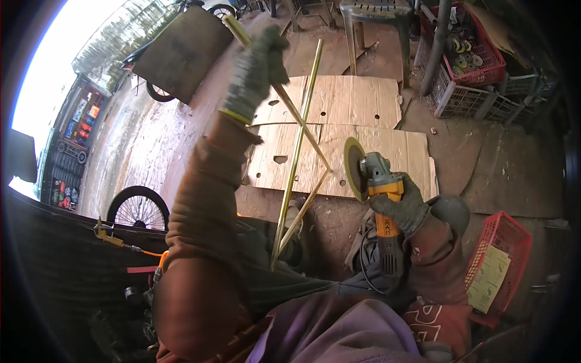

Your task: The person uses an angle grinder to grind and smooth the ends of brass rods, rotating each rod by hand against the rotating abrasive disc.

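Note:
My gloved left hand point(257, 69) is closed around the upper end of a gold-coloured metal bar point(316, 148), raised at the upper left. The bar slants down to the right, and its low end meets a shorter gold bar point(307, 202) at a sharp angle. A longer gold bar point(295, 166) crosses the raised one and runs down toward my legs. Whether all the bars are joined, I cannot tell. In my gloved right hand point(407, 209) is a yellow and grey angle grinder point(387, 239). Its yellowish disc point(353, 166) stands on edge, apart from the bars.
Flattened cardboard sheets point(363, 103) cover the floor ahead. A stool point(378, 9) stands beyond them. Far right, a red crate point(484, 72) of discs rests on grey crates point(457, 100). A red basket point(505, 236) lies at my right. A spoked wheel point(139, 209) is at the left.

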Motion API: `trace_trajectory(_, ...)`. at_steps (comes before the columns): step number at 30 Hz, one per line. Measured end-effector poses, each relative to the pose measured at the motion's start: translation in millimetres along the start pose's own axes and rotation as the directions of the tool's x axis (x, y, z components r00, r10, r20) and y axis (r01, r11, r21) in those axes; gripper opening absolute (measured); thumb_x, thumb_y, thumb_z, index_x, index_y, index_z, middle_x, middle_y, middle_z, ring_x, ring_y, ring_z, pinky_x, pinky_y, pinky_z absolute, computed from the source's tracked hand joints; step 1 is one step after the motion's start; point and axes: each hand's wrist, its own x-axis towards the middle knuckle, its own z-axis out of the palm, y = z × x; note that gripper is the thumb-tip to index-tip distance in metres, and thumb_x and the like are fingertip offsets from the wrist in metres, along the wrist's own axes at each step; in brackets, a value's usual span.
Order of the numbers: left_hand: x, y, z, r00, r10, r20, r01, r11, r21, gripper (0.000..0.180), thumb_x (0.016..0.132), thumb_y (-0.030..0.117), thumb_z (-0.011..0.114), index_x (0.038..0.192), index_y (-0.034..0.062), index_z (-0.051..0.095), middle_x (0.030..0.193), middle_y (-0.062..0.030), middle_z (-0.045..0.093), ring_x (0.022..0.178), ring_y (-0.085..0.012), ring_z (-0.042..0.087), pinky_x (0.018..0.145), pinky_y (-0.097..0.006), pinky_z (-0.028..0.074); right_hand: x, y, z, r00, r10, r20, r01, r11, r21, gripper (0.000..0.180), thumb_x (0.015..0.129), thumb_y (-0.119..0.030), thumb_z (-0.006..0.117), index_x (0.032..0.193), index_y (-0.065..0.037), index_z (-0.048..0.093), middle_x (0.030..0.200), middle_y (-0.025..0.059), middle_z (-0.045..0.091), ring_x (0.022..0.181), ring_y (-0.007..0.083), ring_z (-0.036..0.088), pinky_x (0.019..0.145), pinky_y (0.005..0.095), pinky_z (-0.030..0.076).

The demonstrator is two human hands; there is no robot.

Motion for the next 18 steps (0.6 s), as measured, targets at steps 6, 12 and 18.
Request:
trace_trajectory(6, 37.8, 28.7, -33.8, 0.980, 0.014, 0.199, 0.064, 0.921, -0.383, 0.043, 0.099, 0.044, 0.061, 0.084, 0.0049, 0.071, 0.063, -0.0045, 0.060, 0.049, -0.0180, 0.054, 0.045, -0.035, 0.044, -7.0, 3.7, 7.7, 0.991, -0.024, 0.134, 0.029, 0.999, -0.037, 0.065, 0.078, -0.011, 0.093, 0.124, -0.005, 0.048, 0.116, 0.0118, 0.070, 0.100, 0.0175, 0.071, 0.087, 0.0348, 0.061)
trace_trajectory(12, 6.4, 47.2, 12.8, 0.990, 0.007, -0.140, -0.023, 0.993, -0.114, 0.057, 0.104, 0.052, 0.050, 0.072, 0.0075, 0.067, 0.057, -0.0028, 0.056, 0.043, -0.0178, 0.047, 0.038, -0.034, 0.037, -8.2, -2.6, 46.9, 0.957, 0.110, 0.268, -0.058, 0.979, -0.193, 0.074, 0.075, -0.018, 0.095, 0.131, -0.004, 0.047, 0.113, 0.0089, 0.069, 0.101, 0.0151, 0.068, 0.088, 0.0325, 0.058)
trace_trajectory(18, -6.0, 47.6, 29.9, 0.985, 0.106, -0.136, -0.098, 0.993, 0.070, 0.061, 0.106, 0.052, 0.048, 0.078, 0.0017, 0.069, 0.053, -0.0061, 0.053, 0.039, -0.0195, 0.050, 0.036, -0.033, 0.039, -3.0, -9.4, 74.1, 0.952, -0.089, 0.293, 0.244, 0.799, -0.549, 0.084, 0.073, -0.042, 0.093, 0.130, -0.002, 0.046, 0.110, 0.0196, 0.072, 0.101, 0.0329, 0.073, 0.090, 0.0431, 0.058)
